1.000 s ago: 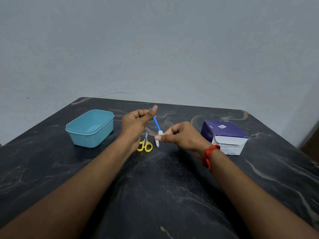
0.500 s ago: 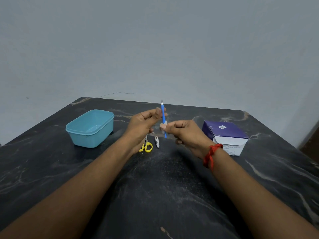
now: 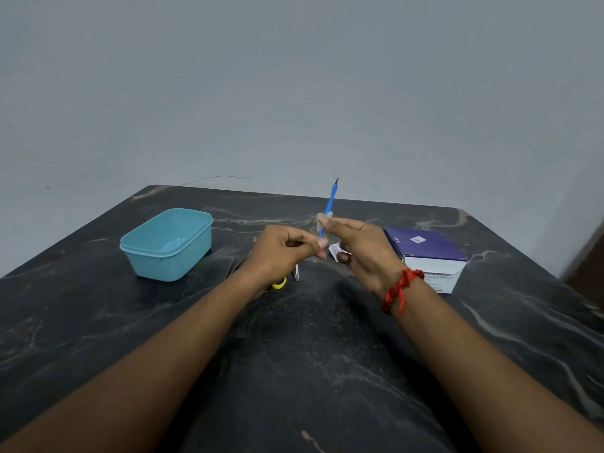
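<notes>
A thin blue tool (image 3: 330,206) with a dark pointed tip stands nearly upright above the middle of the black table (image 3: 98,322). My left hand (image 3: 281,253) pinches its lower end. My right hand (image 3: 356,250) pinches a small white wipe (image 3: 325,220) round the shaft higher up, and a small white printed packet (image 3: 335,248) sits between its lower fingers. A red thread band (image 3: 400,291) circles my right wrist.
A light blue plastic tub (image 3: 168,243) stands open at the left. A purple and white box (image 3: 425,256) lies at the right. Under my left hand lie yellow-handled scissors (image 3: 279,282), a small metal clipper (image 3: 296,274) and dark tweezers (image 3: 233,268).
The blue tool swung from a slant to nearly upright and rose. My right hand moved up the shaft with the wipe. My left hand dropped to the tool's lower end.
</notes>
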